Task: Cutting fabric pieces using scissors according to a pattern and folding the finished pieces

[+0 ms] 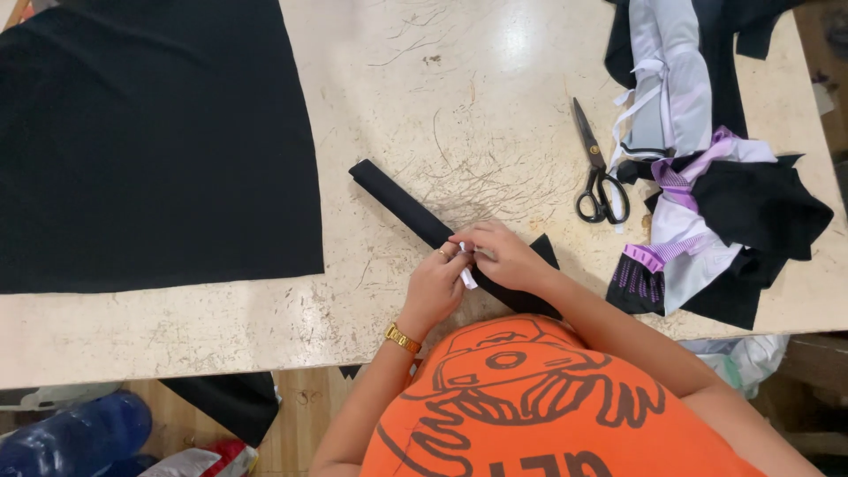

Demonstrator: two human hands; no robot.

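Both hands, left hand [433, 283] and right hand [505, 256], pinch a small white fabric tag [467, 276] over a folded black cloth strip [424, 221] on the scratched cream surface [459, 106]; black-handled scissors [597, 168] lie nearby.

Sewing / garment cutting workshop.

Big worn worktop [397, 79] w/ scratches & pen marks all over; wide sheet of black cloth [150, 141] laid flat on the left; tailor's shears [598, 168] lying near the middle; heap of cut pieces [707, 168] in black, grey & purple w/ white ties at the right edge; folded black strip [406, 208] near the front; more scraps & bags on the floor [309, 415] under the worktop.
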